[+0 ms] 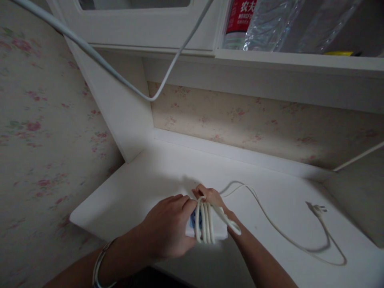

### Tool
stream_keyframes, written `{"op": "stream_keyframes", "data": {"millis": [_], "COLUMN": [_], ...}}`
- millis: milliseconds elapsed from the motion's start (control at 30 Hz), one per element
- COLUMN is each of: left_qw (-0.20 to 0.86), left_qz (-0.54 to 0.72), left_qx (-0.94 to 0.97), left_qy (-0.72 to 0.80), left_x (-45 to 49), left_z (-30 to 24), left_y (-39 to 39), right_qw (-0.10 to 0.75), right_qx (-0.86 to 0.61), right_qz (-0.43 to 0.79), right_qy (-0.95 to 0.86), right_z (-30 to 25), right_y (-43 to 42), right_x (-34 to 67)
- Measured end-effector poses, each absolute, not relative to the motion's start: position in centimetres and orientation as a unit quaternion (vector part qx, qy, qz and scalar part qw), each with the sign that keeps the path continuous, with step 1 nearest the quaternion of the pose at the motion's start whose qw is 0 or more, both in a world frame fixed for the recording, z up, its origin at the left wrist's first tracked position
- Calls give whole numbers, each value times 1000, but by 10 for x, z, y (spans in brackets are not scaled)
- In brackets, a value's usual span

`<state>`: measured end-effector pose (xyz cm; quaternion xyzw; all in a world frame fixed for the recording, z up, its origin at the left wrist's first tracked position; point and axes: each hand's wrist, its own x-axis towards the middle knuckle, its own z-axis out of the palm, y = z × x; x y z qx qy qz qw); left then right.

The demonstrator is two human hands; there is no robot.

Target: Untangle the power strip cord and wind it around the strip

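My left hand (171,224) is closed round one end of a white power strip (221,231) with a blue section on its face. Several turns of its off-white cord (207,224) wrap round the strip, and a loose loop sticks out to the right. Just behind the strip, my right hand (210,195) has its fingers curled closed on the cord. From there the free cord runs across the desk to the right, ending in a plug (320,209) with its metal prongs showing. Part of the strip is hidden by my left hand and the wound cord.
Both hands are above a white desk (135,188). A thick white cable (150,98) hangs in a bend at the upper left. Overhead is a white cabinet (150,30), with a red-labelled bottle (240,18) and clear plastic packaging (270,26) on its open shelf.
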<state>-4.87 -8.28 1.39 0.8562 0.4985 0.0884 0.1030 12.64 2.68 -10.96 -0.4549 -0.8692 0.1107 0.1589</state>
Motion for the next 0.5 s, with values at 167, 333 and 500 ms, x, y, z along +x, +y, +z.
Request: {"op": "stream_keyframes", "data": {"millis": [167,333,500], "left_qw": [175,159,106], "left_qz": [93,119,132], "left_qx": [875,886,909], "left_qy": [441,419,382], "left_x": [-48,-45,-39], "left_z": [23,22,15], "left_y": [-91,-90,-87], "right_qw": [243,275,227], "right_qx": [-502,-511,-498], "right_qz": [107,84,90], "right_qy": [-823,-810,-832], "right_z": [-98,-73,-73], "right_y": [41,57,55], "right_x": [142,149,136]}}
